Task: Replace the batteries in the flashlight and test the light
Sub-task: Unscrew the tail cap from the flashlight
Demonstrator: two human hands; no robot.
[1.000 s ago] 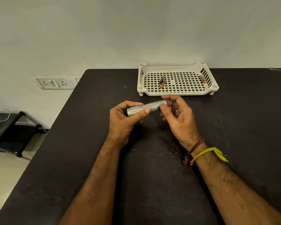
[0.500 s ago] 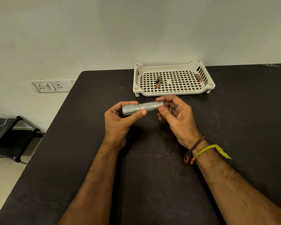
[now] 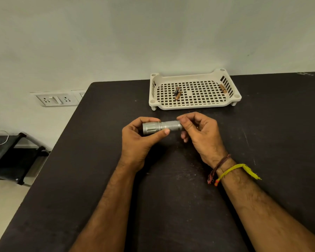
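Silver metal flashlight, knurled barrel and wider fluted head, was held level above the black table, in front of the cream perforated tray.

Progress, by judgement: early or middle stage. Three small batteries lay in the tray, a pair left of centre and a single one by the right wall; whether spent or fresh could not be told. No light showed, so the test remained undone. Whether the tail cap was on or off was hidden behind fingers.

Left hand: palm toward the camera, fingers wrapped round the head end, thumb laid along the front.

Right hand: thumb and forefinger pinched narrowly on the barrel's tail end, remaining fingers curled loosely, wrist bearing yellow and brown threads. The grip suggested twisting at the cap.
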